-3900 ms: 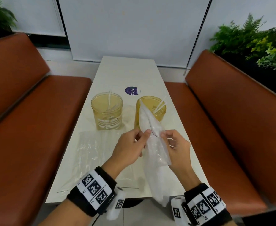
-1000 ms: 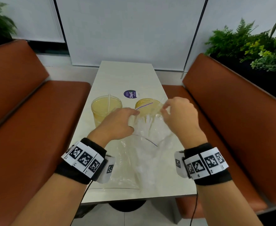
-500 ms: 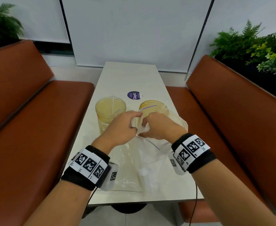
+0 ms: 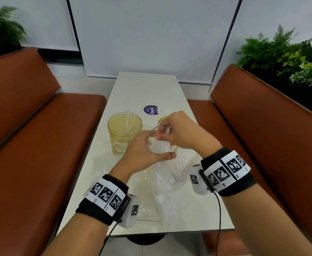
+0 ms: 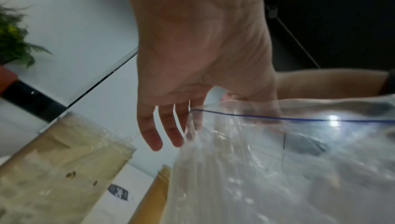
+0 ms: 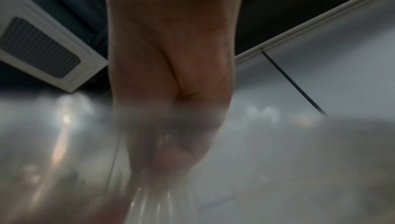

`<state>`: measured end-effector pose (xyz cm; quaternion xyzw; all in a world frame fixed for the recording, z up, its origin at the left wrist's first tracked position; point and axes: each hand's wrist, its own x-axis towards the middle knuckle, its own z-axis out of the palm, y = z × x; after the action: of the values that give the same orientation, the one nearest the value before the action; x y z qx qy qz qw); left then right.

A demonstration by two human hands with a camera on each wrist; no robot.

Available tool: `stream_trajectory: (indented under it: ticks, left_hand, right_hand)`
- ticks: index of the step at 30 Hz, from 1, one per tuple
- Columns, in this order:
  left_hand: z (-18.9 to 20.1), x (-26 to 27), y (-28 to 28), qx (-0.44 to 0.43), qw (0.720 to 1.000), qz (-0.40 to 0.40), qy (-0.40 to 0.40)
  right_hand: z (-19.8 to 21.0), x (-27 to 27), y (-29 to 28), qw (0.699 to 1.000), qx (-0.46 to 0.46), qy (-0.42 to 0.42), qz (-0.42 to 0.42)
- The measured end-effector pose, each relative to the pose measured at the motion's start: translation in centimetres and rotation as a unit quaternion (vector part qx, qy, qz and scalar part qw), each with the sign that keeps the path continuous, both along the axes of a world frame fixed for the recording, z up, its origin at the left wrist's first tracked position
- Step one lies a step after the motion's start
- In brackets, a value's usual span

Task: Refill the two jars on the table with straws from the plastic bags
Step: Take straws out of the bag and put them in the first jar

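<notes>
Two amber jars on white table (image 4: 146, 85), head view. Left jar (image 4: 124, 133): upright, one loose straw (image 4: 127, 120) leaning inside, mostly unfilled. Right jar (image 4: 161, 119): only a sliver of rim visible behind the hands; fill level not readable. Zip-top plastic bag (image 4: 171, 174): clear, blue seal line, lying on the near half of the table with white wrapped straws inside, mouth lifted toward the right jar. Second clear bag (image 4: 107, 169): flat on the table, left of the first. Left hand (image 4: 142, 154): fingers and thumb curled round the bag mouth. Right hand (image 4: 181, 133): just above, touching the left, fingertips pinching something white at the bag opening, probably a straw bundle. Judged progress: early; bag opened, transfer only starting, both jars left to fill. Round purple sticker (image 4: 152, 110) behind the jars: reads "ClayG", smaller print illegible. Wristbands: black-and-white square markers, no words.

Left wrist view. Left hand (image 5: 192, 55): palm facing camera, index finger and thumb against the bag rim, other fingers hanging straight. Plastic bag (image 5: 278, 160): blue seal line across the open mouth. Left jar (image 5: 59, 168): tilted in frame, pale label unreadable. Right jar (image 5: 153, 197): edge just beside the bag. Small dark label on the table: unreadable.

Right wrist view. Right hand (image 6: 171, 78): blurred, fingertips veiled by bag film; grip not discernible. No writing.
</notes>
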<state>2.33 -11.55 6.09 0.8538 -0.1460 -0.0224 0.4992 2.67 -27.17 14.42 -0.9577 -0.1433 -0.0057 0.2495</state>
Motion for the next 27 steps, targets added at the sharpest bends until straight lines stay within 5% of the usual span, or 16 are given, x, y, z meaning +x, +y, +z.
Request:
stream_trajectory:
  ticks: [7, 13, 15, 19, 27]
  left_hand:
    - [-0.3, -0.1, -2.3, -0.190, 0.980, 0.047, 0.042]
    - [-0.5, 0.3, -2.2, -0.207, 0.978, 0.026, 0.012]
    - [-0.4, 0.6, -1.9, -0.199, 0.980, 0.023, 0.008]
    - [-0.1, 0.9, -2.5, -0.243, 0.969, 0.046, 0.024]
    - [-1.5, 1.6, -0.9, -0.171, 0.979, 0.084, 0.078]
  right_hand:
    - [1.8, -0.4, 1.5, 0.994, 0.094, -0.029, 0.044]
    - [-0.1, 0.2, 1.2, 0.962, 0.261, -0.075, -0.007]
    - [-0.7, 0.5, 1.0, 0.967, 0.242, -0.077, -0.023]
    - [-3.6, 0.8, 2.0, 0.999, 0.042, 0.021, -0.021]
    - [-6.2, 1.9, 4.4, 0.990, 0.139, -0.024, -0.023]
